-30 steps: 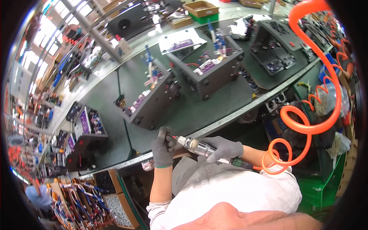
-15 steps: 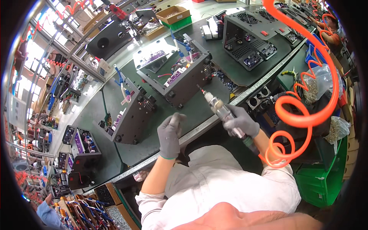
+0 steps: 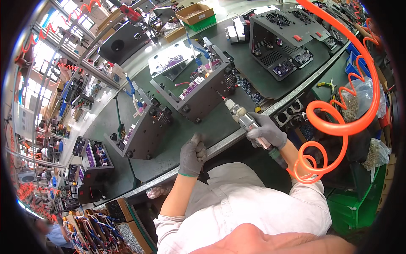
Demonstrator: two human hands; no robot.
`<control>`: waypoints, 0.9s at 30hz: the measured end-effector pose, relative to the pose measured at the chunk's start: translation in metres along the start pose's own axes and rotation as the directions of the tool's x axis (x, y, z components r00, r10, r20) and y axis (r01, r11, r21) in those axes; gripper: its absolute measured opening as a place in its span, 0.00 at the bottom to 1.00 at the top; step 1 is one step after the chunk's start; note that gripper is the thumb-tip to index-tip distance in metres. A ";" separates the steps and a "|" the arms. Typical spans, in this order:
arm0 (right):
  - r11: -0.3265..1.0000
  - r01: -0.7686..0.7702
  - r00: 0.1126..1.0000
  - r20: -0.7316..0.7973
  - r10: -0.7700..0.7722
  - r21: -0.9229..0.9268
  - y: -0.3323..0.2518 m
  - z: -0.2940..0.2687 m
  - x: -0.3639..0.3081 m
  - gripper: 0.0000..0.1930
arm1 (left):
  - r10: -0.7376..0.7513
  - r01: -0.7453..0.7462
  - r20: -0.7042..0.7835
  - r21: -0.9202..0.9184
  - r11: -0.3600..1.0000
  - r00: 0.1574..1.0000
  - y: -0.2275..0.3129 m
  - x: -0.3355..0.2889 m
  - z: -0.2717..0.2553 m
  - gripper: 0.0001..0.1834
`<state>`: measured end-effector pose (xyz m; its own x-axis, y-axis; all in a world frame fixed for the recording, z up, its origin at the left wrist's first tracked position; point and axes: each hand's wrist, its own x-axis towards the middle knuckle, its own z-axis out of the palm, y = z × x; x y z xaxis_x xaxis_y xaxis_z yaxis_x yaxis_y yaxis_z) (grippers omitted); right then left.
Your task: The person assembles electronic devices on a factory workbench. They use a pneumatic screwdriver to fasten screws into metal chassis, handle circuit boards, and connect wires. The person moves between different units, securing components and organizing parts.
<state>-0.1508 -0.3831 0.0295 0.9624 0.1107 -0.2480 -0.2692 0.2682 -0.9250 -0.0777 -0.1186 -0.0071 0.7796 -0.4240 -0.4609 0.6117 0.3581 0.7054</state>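
In my right hand [image 3: 267, 132], gloved in grey, is an air screwdriver [image 3: 245, 120] fed by a coiled orange hose [image 3: 325, 117]. Its bit points up and left at the dark metal panel of a chassis [image 3: 202, 96] on the bench; whether the tip touches it I cannot tell. My left hand [image 3: 193, 155], gloved too, is closed with curled fingers near the bench's front edge. What it holds, if anything, is hidden. Left of that chassis stands a similar dark chassis [image 3: 146, 131], with purple boards and blue-white cables.
A third unit [image 3: 96, 169] sits at the bench's left end. Farther right is an open casing with fans [image 3: 275, 42]. A white plate [image 3: 169, 61] lies behind the nearest chassis. A green bin [image 3: 351, 209] stands low at right, and boxes of cables [image 3: 91, 230] at lower left.
My left hand has moved slightly right and down, its fingers curling tighter. The screwdriver stays aimed at the same chassis panel. The whole view has shifted a little.
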 end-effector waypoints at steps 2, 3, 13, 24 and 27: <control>1.000 0.010 1.000 -0.030 -0.009 0.028 0.006 0.000 0.002 0.35 | -0.003 0.003 -0.028 0.020 1.000 1.000 0.000 -0.001 0.004 0.15; 0.998 0.016 1.000 -0.011 -0.015 0.053 0.008 0.001 0.004 0.35 | 0.052 -0.042 -0.083 0.118 0.992 0.995 0.002 -0.004 0.007 0.15; 0.997 0.071 0.997 -0.030 -0.071 0.027 0.015 0.002 0.016 0.34 | 0.332 -0.268 -0.066 0.454 0.850 0.941 0.045 -0.017 0.042 0.16; 0.997 -0.063 0.998 -0.020 0.063 0.036 0.007 -0.003 0.012 0.30 | 0.037 -0.041 -0.019 -0.223 0.974 0.999 0.005 0.003 0.007 0.17; 0.969 -0.214 0.962 0.200 0.187 0.123 -0.002 0.008 -0.007 0.28 | 0.022 -0.041 -0.075 -0.256 0.966 0.997 0.011 0.003 0.015 0.17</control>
<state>-0.1569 -0.3765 0.0352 0.8684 0.3476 -0.3536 -0.4708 0.3541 -0.8081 -0.0702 -0.1283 0.0069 0.8011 -0.3519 -0.4842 0.5930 0.5762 0.5624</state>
